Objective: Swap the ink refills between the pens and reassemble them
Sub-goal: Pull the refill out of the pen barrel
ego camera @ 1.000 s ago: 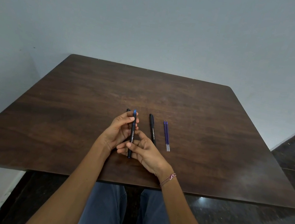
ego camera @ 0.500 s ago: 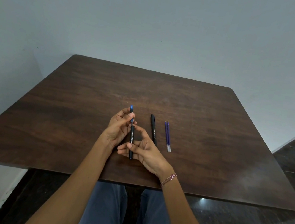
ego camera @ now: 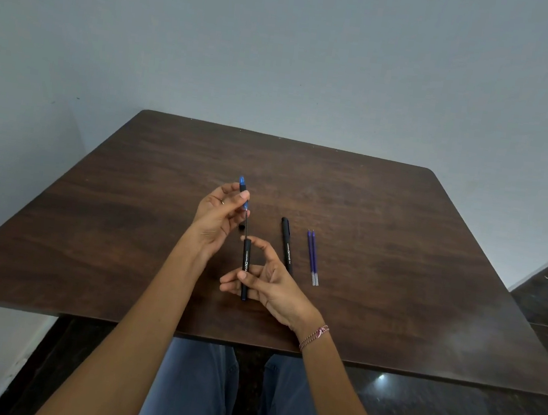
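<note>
Refill (ego camera: 246,224) is showing half out of the barrel (ego camera: 245,262) in the right hand (ego camera: 270,286), the left hand (ego camera: 218,217) keeping a narrow grip on its blue tip (ego camera: 242,189), while the second pen (ego camera: 286,250), seemingly unopened, is lying beside two spare refills (ego camera: 312,260) on the counter (ego camera: 397,257), leaving most work undone.

A black pen barrel (ego camera: 245,266) stands upright, its blue tip section (ego camera: 244,194) drawn out at twelve o'clock, thin refill (ego camera: 246,224) showing. At three o'clock lie a second black pen (ego camera: 286,250) and two blue refills (ego camera: 313,258).

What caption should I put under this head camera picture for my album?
Left hand holds a blue tip, its refill partly out of the barrel in the right hand.
</note>
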Demonstrator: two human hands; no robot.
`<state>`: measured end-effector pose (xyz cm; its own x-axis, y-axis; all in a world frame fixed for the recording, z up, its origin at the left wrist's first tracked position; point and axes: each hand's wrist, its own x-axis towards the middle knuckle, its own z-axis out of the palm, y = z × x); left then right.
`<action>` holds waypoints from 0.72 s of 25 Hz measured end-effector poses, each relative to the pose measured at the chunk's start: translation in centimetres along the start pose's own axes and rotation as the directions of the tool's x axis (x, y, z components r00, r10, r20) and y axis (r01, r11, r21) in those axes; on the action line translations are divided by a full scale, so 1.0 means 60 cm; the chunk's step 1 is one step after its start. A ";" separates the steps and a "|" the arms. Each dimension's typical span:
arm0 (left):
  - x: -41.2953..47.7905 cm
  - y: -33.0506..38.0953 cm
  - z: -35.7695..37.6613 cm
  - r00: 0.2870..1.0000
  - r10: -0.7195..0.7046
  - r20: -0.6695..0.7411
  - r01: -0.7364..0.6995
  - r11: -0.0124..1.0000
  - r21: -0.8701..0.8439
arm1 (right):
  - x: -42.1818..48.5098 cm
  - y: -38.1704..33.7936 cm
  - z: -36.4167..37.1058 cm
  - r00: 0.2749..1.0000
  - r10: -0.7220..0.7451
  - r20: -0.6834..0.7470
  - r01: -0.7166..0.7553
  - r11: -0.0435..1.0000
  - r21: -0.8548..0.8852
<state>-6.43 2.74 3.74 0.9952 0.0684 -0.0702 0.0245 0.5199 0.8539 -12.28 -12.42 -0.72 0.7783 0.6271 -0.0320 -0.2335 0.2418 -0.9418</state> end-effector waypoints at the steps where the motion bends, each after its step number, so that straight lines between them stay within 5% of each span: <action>1: 0.001 0.006 0.001 1.000 0.011 -0.022 -0.011 1.000 -0.010 | 0.000 0.000 0.000 1.000 -0.002 -0.002 0.002 1.000 -0.002; 6: 0.014 0.019 -0.028 0.986 0.022 -0.164 -0.025 1.000 -0.016 | 0.000 0.004 -0.002 1.000 -0.029 -0.011 0.029 1.000 0.002; 9: 0.023 0.008 -0.051 0.971 0.039 -0.237 0.022 0.968 0.249 | 0.001 0.006 -0.003 0.999 -0.044 -0.027 0.044 0.999 0.021; 13: 0.034 -0.004 -0.068 0.922 0.058 -0.383 0.195 0.784 0.589 | 0.001 0.005 -0.003 0.998 -0.047 -0.053 0.049 0.998 0.038; 18: 0.043 -0.005 -0.065 0.889 0.050 -0.454 0.361 0.534 0.765 | 0.002 0.004 -0.002 0.997 -0.037 -0.071 0.039 0.999 0.032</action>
<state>-4.25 6.06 1.28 0.8432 0.4739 -0.2537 0.4445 -0.3493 0.8249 -12.18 -12.35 -0.99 0.8257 0.5638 -0.0212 -0.2216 0.2895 -0.9312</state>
